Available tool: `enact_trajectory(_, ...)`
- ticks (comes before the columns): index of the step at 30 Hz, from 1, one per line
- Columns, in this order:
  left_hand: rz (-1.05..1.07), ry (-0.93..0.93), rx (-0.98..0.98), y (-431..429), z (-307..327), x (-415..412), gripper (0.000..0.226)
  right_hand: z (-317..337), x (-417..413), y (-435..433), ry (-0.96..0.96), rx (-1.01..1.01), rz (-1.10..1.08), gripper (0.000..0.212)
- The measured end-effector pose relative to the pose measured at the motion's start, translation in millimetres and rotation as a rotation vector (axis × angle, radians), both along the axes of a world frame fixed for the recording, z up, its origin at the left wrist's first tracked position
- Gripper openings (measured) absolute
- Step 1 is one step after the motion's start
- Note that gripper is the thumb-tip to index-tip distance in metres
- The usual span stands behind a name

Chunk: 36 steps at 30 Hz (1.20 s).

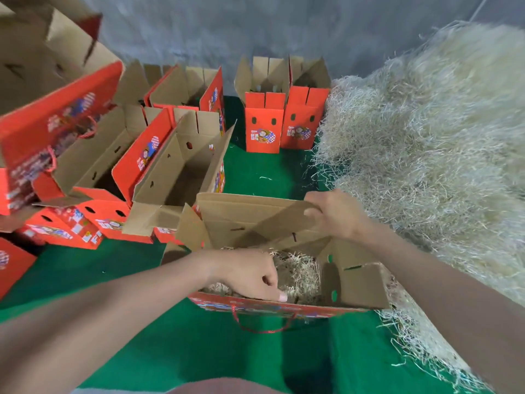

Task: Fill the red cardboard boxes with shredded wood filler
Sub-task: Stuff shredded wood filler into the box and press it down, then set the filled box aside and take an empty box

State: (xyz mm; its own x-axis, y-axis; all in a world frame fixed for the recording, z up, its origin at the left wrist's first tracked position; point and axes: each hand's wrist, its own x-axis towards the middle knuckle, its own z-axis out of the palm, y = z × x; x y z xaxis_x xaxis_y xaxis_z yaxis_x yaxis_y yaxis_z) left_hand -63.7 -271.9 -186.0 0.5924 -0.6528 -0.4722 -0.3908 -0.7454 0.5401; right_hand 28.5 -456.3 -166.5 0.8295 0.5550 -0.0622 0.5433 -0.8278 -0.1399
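Now fingers on opposite box edges

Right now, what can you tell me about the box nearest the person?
The box is red printed cardboard outside, plain brown inside, standing open on the green mat with flaps up. A red rope handle hangs from its near wall. Pale filler partly fills it. The right hand grips the back flap; the left hand reaches inside, curled over the filler. The heap lies beside its right side.
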Motion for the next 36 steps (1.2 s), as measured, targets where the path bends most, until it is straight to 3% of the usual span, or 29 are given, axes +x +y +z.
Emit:
enact_trajectory(4,-0.014,-0.003,0.03,-7.0,58.5,0.6,0.06,34.9,5.1,-24.0,-0.07,0.154,-0.042,0.014)
enact_trajectory(6,-0.065,-0.063,0.032,-11.0,90.1,9.4,0.045,52.9,11.3,-33.3,-0.11,0.234,-0.08,0.014)
enact_trajectory(14,0.0,-0.665,0.222,-9.5,160.0,73.5,0.007,75.9,38.9,-60.0,-0.156,0.291,-0.326,0.021)
enact_trajectory(19,0.131,-1.026,0.399,12.7,149.9,113.0,0.024,57.9,41.5,-41.9,-0.063,0.369,-0.41,0.02)
enact_trajectory(21,0.266,-1.004,0.403,22.0,129.9,121.5,0.036,42.9,44.3,-27.9,-0.041,0.421,-0.521,0.021)
enact_trajectory(24,0.542,-0.775,0.102,25.5,90.7,119.8,0.053,17.2,47.3,-6.8,0.02,0.447,-0.589,0.024)
enact_trajectory(26,0.648,-0.57,-0.012,27.1,61.3,109.5,0.06,2.7,45.4,5.0,0.116,0.479,-0.508,0.031)
enact_trajectory(28,0.707,-0.425,0.008,32.0,31.7,97.8,0.064,-7.9,39.6,12.2,0.171,0.455,-0.357,0.046)
enact_trajectory(33,0.866,-0.503,-0.088,43.4,-3.0,84.5,0.049,-15.5,11.0,6.4,0.238,0.242,-0.064,0.086)
enact_trajectory(36,0.921,-0.421,-0.224,40.0,-11.7,82.2,0.052,-25.7,2.3,3.5,0.171,0.089,0.007,0.073)
